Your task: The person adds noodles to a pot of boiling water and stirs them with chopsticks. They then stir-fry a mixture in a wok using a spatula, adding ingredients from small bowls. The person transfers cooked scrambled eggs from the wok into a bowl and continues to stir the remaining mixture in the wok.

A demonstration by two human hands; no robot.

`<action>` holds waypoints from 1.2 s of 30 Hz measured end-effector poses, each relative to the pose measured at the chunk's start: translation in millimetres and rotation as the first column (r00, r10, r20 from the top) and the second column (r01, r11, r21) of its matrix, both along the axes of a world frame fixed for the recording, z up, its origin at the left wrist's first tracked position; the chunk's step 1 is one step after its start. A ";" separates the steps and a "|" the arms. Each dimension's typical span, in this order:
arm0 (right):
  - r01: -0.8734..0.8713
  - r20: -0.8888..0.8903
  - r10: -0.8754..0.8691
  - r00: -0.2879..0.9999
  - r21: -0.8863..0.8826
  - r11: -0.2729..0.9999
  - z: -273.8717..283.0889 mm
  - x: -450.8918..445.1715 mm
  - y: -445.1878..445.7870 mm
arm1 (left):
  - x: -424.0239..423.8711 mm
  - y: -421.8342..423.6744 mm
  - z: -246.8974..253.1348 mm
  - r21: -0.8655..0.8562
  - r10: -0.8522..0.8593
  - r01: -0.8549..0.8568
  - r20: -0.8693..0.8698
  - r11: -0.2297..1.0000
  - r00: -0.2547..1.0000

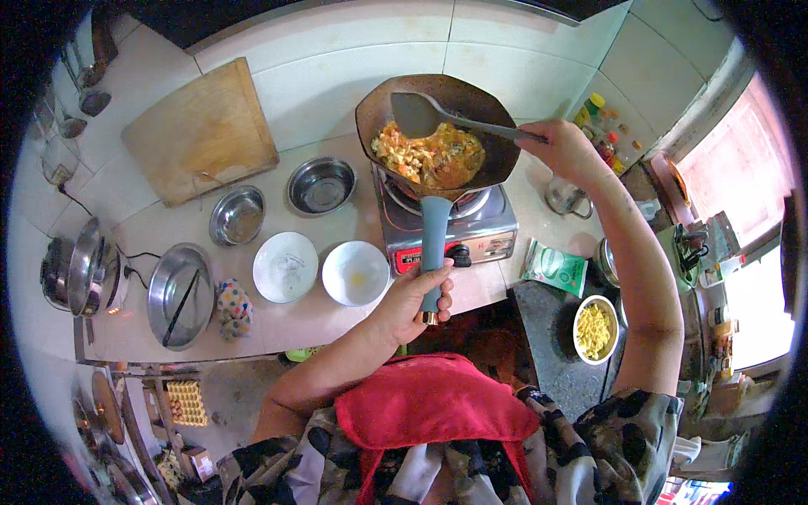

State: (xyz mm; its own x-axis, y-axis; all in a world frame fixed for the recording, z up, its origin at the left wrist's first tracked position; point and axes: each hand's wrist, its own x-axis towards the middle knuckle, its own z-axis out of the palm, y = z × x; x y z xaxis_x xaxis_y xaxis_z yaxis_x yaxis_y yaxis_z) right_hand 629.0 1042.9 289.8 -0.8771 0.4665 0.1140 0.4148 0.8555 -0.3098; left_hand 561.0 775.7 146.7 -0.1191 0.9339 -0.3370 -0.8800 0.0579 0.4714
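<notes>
My left hand [421, 297] grips the grey-blue handle [435, 227] of a dark, many-sided wok [470, 91], which sits tilted on a gas stove [464, 230]. In the wok lies a chunky orange and yellow food mixture [442, 154], with pale egg-like pieces on its left side. My right hand [558, 142] holds the shaft of a dark spatula [416, 115] from the wok's right side. The spatula's broad blade is over the upper left of the food; whether it touches the food I cannot tell.
Two white bowls [286, 267] and two metal bowls [322, 186] stand left of the stove. Farther left are a metal basin [180, 297] and a leaning wooden cutting board [202, 132]. On the right are a green packet [555, 267], a glass mug [567, 197] and a bowl of yellow food [594, 331].
</notes>
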 end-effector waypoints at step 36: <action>0.214 -0.443 -0.415 0.795 -0.435 0.875 -115.9 103.3 -85.5 | -225.0 -228.3 -81.0 0.138 -0.082 -0.728 -0.963 0.672 -0.258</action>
